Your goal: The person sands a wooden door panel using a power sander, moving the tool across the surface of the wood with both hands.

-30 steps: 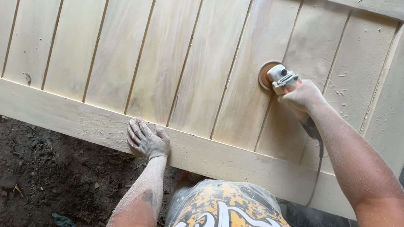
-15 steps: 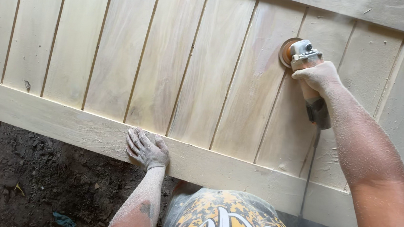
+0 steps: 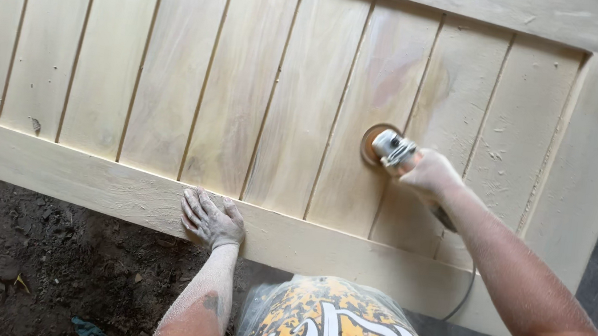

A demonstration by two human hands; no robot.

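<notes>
A large pale wooden door panel point(image 3: 247, 97) with vertical slats lies flat in front of me. My right hand point(image 3: 430, 175) grips a handheld disc sander point(image 3: 387, 147), whose round pad presses on a slat right of centre. My left hand point(image 3: 211, 218) lies flat, fingers spread, on the door's near frame rail. Both arms are coated in pale dust.
Dark soil ground point(image 3: 48, 268) lies below the door at the lower left, with a small blue scrap point(image 3: 87, 330). The sander's cord point(image 3: 464, 293) hangs down past the door's edge. My yellow patterned trouser leg point(image 3: 341, 333) fills the bottom centre.
The sander and my right hand have moved down and left across the slats from the upper right. My left hand has stayed on the rail.
</notes>
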